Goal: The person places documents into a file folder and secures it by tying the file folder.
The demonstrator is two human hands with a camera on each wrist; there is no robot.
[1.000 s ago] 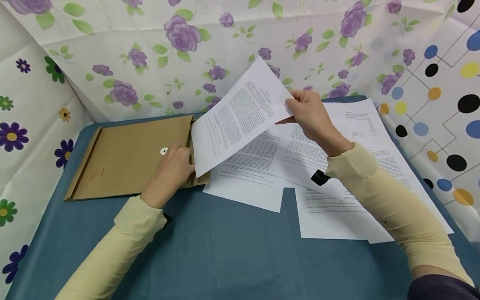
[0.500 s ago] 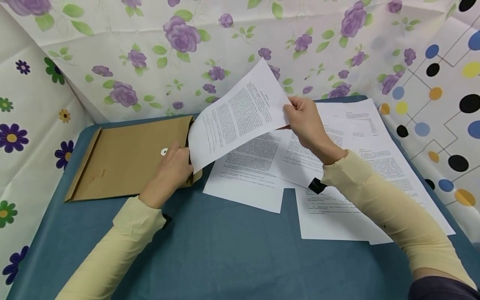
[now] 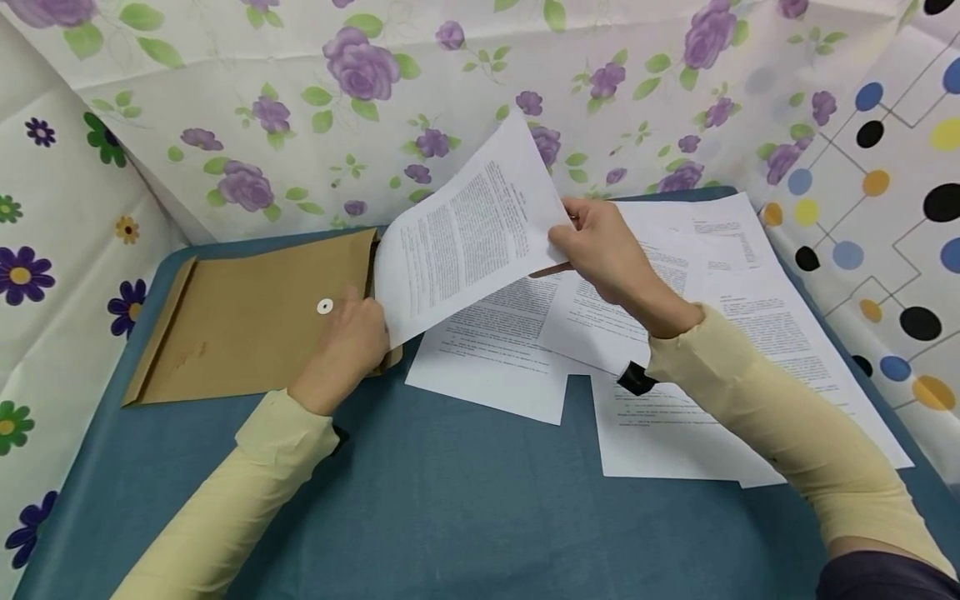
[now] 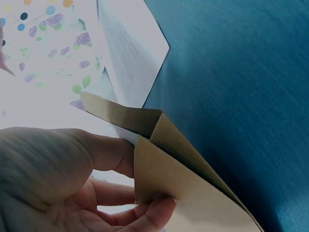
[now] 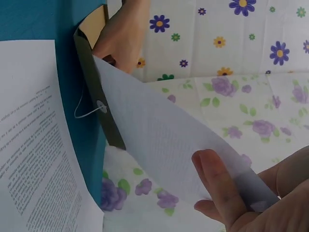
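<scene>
A brown envelope (image 3: 255,317) with a white button lies at the left of the table, its mouth facing right. My left hand (image 3: 343,346) grips the near corner of that mouth; in the left wrist view its fingers and thumb pinch the front panel of the envelope (image 4: 193,188), holding it apart from the flap. My right hand (image 3: 607,254) pinches the right edge of a printed sheet of paper (image 3: 465,242), which is tilted up and bowed. In the right wrist view the far end of the sheet (image 5: 159,130) is at the envelope's mouth, partly hidden inside it.
Several printed sheets (image 3: 495,358) lie spread and overlapping on the blue tablecloth (image 3: 465,508), beneath and to the right of my right arm. A flowered sheet (image 3: 247,100) hangs behind the table. A string (image 5: 87,115) dangles from the button on the envelope's flap.
My right hand has moved left and slightly down with the sheet, which bows more now and whose left end has shifted toward the envelope's mouth. My left hand keeps its grip on the envelope.
</scene>
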